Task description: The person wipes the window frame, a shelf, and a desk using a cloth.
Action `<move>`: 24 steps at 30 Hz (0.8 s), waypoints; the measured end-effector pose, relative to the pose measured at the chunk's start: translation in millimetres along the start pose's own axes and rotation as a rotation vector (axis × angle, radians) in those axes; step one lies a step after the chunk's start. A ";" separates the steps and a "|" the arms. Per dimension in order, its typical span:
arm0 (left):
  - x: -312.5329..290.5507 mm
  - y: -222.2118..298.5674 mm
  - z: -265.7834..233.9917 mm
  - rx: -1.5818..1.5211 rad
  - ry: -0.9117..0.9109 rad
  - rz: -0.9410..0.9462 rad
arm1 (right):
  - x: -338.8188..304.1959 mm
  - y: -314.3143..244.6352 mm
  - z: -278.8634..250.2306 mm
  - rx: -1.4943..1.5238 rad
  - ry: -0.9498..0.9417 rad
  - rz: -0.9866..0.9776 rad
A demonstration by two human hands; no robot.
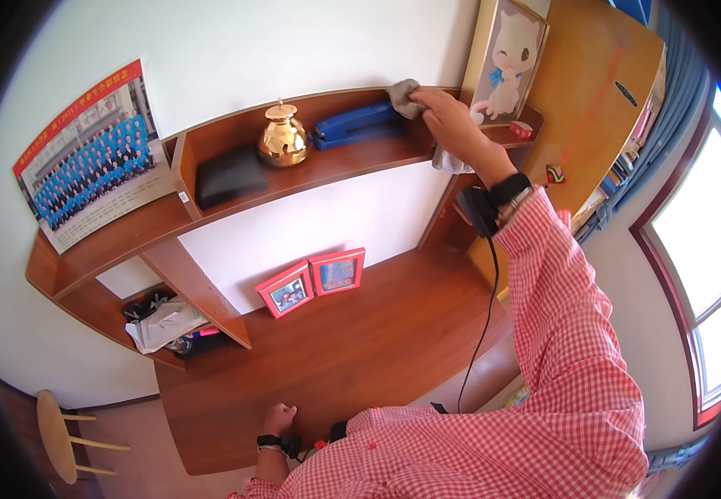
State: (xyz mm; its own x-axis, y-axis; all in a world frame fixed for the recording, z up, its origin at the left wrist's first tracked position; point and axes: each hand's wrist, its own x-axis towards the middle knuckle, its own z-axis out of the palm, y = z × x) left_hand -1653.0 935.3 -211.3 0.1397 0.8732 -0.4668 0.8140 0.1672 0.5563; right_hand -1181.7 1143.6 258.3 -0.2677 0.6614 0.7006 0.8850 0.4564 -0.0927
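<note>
My right hand reaches up to the top shelf, its fingers closed on a grey cloth. The cloth lies against the shelf's back edge, beside a long blue object that resembles a large stapler. Left of that stands a shiny gold lidded pot, then a flat black case. A whitish translucent thing shows partly below my right hand. Low on the brown desk, near its front edge, my left hand rests with fingers curled and nothing visible in them.
Two pink-framed photos stand on the desk. A cat picture and a small red box are at the shelf's right end. Papers fill the left cubby. A group photo leans left; a cable hangs from my right wrist.
</note>
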 end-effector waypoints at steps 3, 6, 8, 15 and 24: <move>-2.8 -0.9 1.4 -0.029 0.013 -0.009 | -23.1 -12.3 -9.5 0.015 0.110 -0.035; -2.1 -2.7 0.2 -0.057 0.020 -0.032 | -34.1 -25.9 -19.8 0.011 0.139 -0.029; -4.0 0.1 -3.0 -0.050 0.012 -0.016 | -35.6 -21.4 -22.8 -0.044 0.167 0.010; -6.9 4.1 -3.5 -0.116 0.029 -0.040 | 43.9 -92.5 24.5 -0.054 0.224 -0.319; -3.1 -0.8 4.0 -0.198 0.062 -0.079 | 46.3 -72.9 46.2 -0.324 -0.020 -0.260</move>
State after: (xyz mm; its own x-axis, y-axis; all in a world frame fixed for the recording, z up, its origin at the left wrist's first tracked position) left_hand -1651.8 930.7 -213.0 0.0394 0.8793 -0.4747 0.6933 0.3181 0.6467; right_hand -1276.2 1168.5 264.8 -0.5022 0.5618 0.6574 0.8605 0.4004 0.3152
